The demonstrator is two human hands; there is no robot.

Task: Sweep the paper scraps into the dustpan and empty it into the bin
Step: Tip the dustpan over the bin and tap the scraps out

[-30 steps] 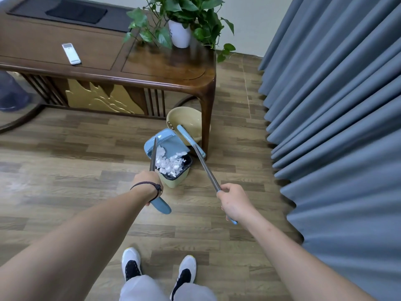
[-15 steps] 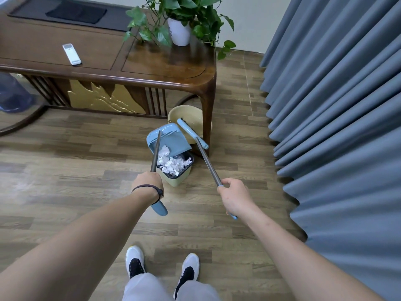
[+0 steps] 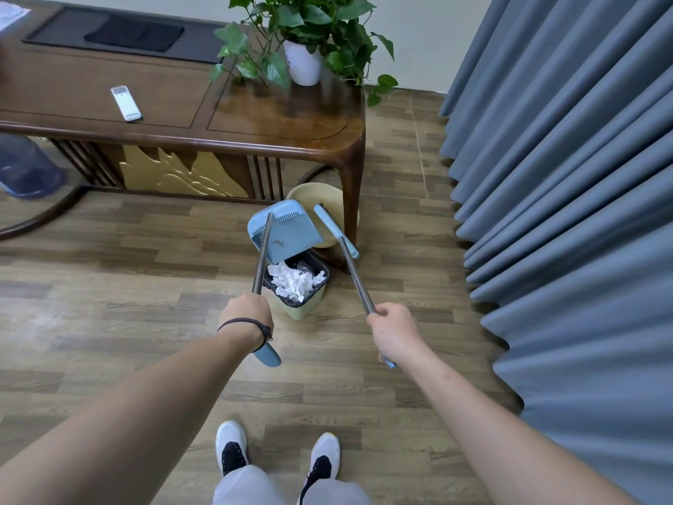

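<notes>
We see white paper scraps heaped inside the bin on the floor. Our left hand clasps the dustpan handle, tipping it above to empty; our right hand grips the broom aside.

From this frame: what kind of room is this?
Probably a home living room or a tea room: wood-plank floor, carved wooden table bearing a potted plant and remote, full-length grey-blue curtains.
</notes>
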